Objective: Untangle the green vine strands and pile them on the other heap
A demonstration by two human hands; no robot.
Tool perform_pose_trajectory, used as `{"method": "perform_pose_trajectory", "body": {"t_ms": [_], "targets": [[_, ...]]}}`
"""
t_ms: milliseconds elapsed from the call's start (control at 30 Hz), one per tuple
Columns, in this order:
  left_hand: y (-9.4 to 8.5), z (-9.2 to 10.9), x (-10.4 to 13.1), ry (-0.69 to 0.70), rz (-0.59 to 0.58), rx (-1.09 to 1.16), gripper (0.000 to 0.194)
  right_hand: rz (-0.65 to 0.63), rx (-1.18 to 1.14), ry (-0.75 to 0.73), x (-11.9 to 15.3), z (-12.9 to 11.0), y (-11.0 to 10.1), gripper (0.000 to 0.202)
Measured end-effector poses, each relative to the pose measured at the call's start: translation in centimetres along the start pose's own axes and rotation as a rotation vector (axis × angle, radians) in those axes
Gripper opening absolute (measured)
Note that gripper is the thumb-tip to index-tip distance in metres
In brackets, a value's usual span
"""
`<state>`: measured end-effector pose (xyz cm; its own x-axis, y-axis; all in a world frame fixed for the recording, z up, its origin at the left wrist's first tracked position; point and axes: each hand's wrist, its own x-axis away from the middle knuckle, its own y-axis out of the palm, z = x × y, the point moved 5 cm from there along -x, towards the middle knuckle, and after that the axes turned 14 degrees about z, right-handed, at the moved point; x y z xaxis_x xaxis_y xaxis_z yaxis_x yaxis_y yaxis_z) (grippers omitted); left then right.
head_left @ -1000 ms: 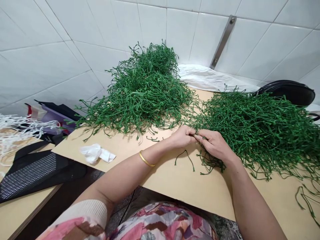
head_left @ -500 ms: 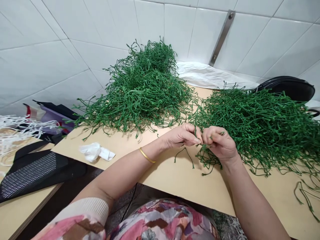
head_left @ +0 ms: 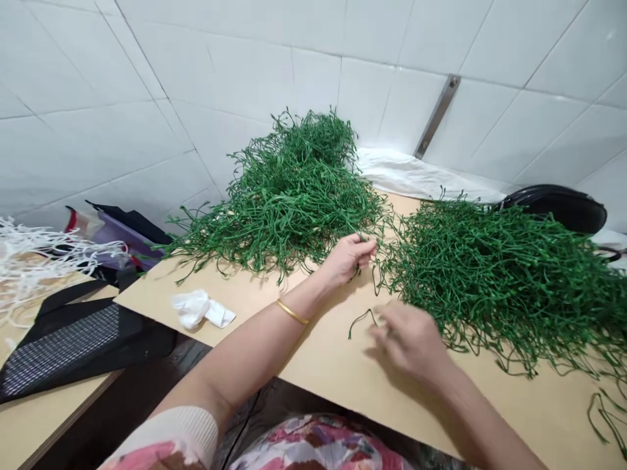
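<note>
My left hand (head_left: pixel 349 258) is closed in a pinch on a knotted green cord, whose thin ends poke out by the fingers near the left pile of green cords (head_left: pixel 298 189). My right hand (head_left: pixel 409 339), blurred by motion, is low over the table with thumb and fingers apart. Just at its fingertips lies a single loose green cord (head_left: pixel 360 318), bent on the bare tabletop; contact with it is unclear. The right pile of green cords (head_left: pixel 504 267) spreads beyond that hand.
White crumpled tissue (head_left: pixel 200 309) lies on the tan table (head_left: pixel 333 356). A black bag (head_left: pixel 556 205) and white cloth (head_left: pixel 421 171) sit by the tiled wall. White cords (head_left: pixel 44 258) and a black mesh bag (head_left: pixel 73 346) are on the left surface.
My hands, together over a cord before, have parted. The right one has let go and moved down to the loose cord; the left has drawn slightly left, still pinching. The view has tilted up.
</note>
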<state>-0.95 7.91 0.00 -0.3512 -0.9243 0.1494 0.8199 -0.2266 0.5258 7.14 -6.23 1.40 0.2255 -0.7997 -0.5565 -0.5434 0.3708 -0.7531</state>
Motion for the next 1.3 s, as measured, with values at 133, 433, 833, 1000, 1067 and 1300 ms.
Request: {"method": "perform_pose_trajectory", "body": {"t_ms": [133,433,833,1000,1067,1300], "targets": [[0.5,-0.7,0.6,-0.003,0.007,-0.041,0.024,-0.167,0.279,-0.254,0.7,-1.8,3.7,0.023],[0.5,-1.1,0.8,-0.089,-0.009,0.044,0.027,-0.019,0.673,0.021,-4.9,8.5,2.4,0.037],[0.6,-0.4,0.7,0.098,-0.013,-0.118,0.023,0.073,0.412,-0.077,-4.6,8.7,0.6,0.044],[0.7,-0.4,1.0,0.026,-0.135,-0.188,0.024,0.142,0.466,-0.064,-4.6,8.0,-1.2,0.027],[0.8,-0.6,1.2,-0.002,-0.169,-0.198,0.024,0.149,0.476,-0.022,-4.4,7.8,-2.3,0.023],[2.2,-2.0,2.5,-0.047,-0.364,-0.385,0.019,0.322,-0.198,0.395,-3.5,7.4,-5.9,0.027]]}}
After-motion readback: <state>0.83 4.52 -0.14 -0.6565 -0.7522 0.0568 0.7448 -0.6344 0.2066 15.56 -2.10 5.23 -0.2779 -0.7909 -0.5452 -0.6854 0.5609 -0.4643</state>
